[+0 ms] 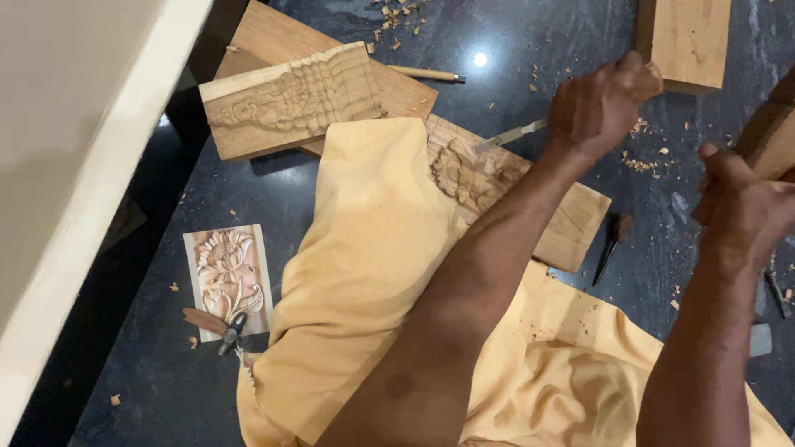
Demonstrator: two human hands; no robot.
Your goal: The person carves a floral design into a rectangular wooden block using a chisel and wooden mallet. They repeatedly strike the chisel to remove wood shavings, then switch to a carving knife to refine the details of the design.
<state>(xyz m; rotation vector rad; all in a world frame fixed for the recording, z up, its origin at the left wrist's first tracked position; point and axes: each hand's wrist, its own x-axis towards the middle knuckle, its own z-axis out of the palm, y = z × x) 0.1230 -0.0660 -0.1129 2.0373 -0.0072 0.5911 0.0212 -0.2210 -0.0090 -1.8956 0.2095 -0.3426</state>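
Left hand [600,103] fisted around chisel [509,135]; blade ran down-left from grip, long axis slanted, tip touching carved panel [497,186]. Panel lay below and left of that grip, partly under yellow cloth [373,248]. Right hand [741,207] closed on wooden mallet [770,136], held right of and apart from chisel's handle end. Left hand nearer carving. Spare chisel [611,240] lay on dark floor [580,41], between hands, below.

hands: 2, left hand [600,103], right hand [741,207] | carved wooden panels: 2, upper panel [290,99], panel being worked [476,170] | plain wood blocks: 2, block [683,37], edge block [770,136] | carving pictures: 1, flower picture [228,277] | chisels: 4, held chisel [509,135], far chisel [426,74], dark chisel [611,244], small chisel [217,327] | yellow cloths: 1, cloth [364,265]
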